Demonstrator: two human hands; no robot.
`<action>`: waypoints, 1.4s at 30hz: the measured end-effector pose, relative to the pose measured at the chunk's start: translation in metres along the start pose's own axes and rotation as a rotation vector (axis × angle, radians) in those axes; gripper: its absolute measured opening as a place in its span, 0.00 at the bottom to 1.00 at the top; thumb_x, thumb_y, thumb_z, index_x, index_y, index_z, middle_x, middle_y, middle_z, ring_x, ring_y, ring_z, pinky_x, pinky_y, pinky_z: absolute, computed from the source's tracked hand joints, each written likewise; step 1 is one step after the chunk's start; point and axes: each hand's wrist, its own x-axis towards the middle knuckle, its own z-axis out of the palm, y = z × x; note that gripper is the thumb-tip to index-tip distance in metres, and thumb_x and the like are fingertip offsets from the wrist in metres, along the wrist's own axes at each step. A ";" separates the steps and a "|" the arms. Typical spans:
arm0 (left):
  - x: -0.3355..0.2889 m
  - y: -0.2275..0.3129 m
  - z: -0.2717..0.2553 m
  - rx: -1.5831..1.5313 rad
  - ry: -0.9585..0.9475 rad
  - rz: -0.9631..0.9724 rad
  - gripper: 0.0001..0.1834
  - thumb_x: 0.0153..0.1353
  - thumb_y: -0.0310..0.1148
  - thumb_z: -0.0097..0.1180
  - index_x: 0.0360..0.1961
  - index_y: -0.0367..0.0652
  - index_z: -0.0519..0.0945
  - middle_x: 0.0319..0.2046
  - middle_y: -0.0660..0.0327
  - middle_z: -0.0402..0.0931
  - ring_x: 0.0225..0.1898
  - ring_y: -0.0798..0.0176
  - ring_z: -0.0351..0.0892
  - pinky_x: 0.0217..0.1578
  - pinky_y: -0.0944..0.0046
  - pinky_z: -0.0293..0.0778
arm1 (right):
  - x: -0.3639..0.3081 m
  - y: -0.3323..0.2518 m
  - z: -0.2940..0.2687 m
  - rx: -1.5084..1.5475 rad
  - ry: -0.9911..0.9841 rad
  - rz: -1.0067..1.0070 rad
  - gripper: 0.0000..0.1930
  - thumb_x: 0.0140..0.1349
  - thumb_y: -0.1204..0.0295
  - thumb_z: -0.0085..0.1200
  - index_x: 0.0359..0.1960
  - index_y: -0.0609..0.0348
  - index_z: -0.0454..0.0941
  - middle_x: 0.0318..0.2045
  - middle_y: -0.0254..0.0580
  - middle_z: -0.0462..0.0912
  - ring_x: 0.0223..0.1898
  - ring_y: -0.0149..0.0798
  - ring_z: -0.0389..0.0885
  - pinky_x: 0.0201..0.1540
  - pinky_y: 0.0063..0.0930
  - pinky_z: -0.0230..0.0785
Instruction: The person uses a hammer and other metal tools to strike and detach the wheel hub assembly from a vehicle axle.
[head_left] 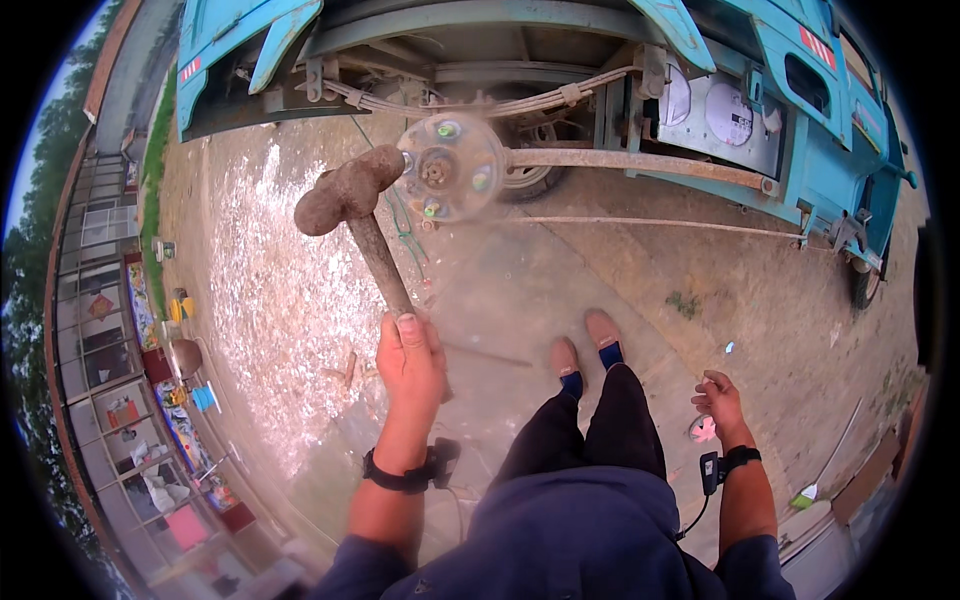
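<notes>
At the far left stands a long building (95, 330) with many windowpanes, edged by a strip of grass (155, 180). A yellow bucket (180, 305) and a small blue object (205, 397) sit near it. Next comes a brown, rough-surfaced hammer (348, 192), raised with its head uppermost and overlapping the left rim of the hub in view; I cannot tell whether the 2 touch. The left hand (412, 360) is clamped around its handle, thumb laid along the wood. The round, dusty hub (437, 168) sits below a leaf spring (550, 98). Lower down, 2 pinkish-brown shoes (584, 345) stand on the ground. Farther right, the right hand (718, 398) has its fingers half curled near a pink round object (705, 428); whether they close on anything, I cannot tell. The turquoise truck (860, 140) fills the upper right.
</notes>
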 end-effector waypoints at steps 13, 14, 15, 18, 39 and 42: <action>0.006 -0.026 -0.013 0.274 -0.063 0.048 0.21 0.76 0.51 0.38 0.38 0.42 0.66 0.18 0.68 0.61 0.16 0.74 0.62 0.17 0.72 0.62 | 0.003 -0.010 0.012 -0.040 -0.053 -0.029 0.22 0.68 0.63 0.53 0.62 0.55 0.71 0.42 0.44 0.83 0.35 0.37 0.84 0.35 0.29 0.75; 0.001 -0.021 -0.016 0.262 -0.044 0.068 0.22 0.76 0.52 0.39 0.38 0.42 0.66 0.18 0.68 0.61 0.17 0.74 0.62 0.17 0.71 0.62 | 0.003 -0.011 0.011 -0.042 -0.047 -0.033 0.22 0.68 0.63 0.53 0.61 0.56 0.72 0.42 0.44 0.83 0.35 0.37 0.84 0.35 0.29 0.75; -0.003 -0.013 -0.016 0.250 -0.024 0.089 0.23 0.76 0.54 0.39 0.39 0.42 0.66 0.19 0.67 0.62 0.17 0.74 0.63 0.17 0.71 0.63 | 0.003 -0.013 0.010 -0.045 -0.041 -0.037 0.22 0.67 0.63 0.54 0.61 0.58 0.72 0.41 0.44 0.83 0.35 0.37 0.84 0.35 0.29 0.75; -0.013 0.026 -0.013 0.072 0.017 0.289 0.27 0.73 0.59 0.41 0.40 0.42 0.66 0.21 0.66 0.63 0.19 0.73 0.64 0.19 0.71 0.65 | -0.001 -0.006 0.007 -0.046 -0.020 -0.002 0.23 0.67 0.63 0.54 0.61 0.58 0.72 0.42 0.45 0.83 0.35 0.37 0.84 0.35 0.29 0.75; 0.003 0.021 -0.004 0.093 0.023 0.538 0.26 0.74 0.56 0.40 0.37 0.40 0.64 0.21 0.65 0.62 0.18 0.73 0.64 0.19 0.72 0.64 | 0.004 0.000 0.010 -0.012 -0.011 0.028 0.23 0.67 0.63 0.55 0.61 0.57 0.72 0.41 0.44 0.83 0.34 0.37 0.84 0.34 0.27 0.75; 0.013 -0.041 -0.020 0.511 -0.067 0.005 0.15 0.73 0.37 0.46 0.41 0.33 0.69 0.24 0.51 0.70 0.27 0.55 0.71 0.32 0.54 0.69 | 0.001 0.001 0.016 -0.011 -0.036 0.033 0.23 0.67 0.63 0.55 0.61 0.57 0.72 0.42 0.44 0.83 0.34 0.36 0.84 0.35 0.27 0.75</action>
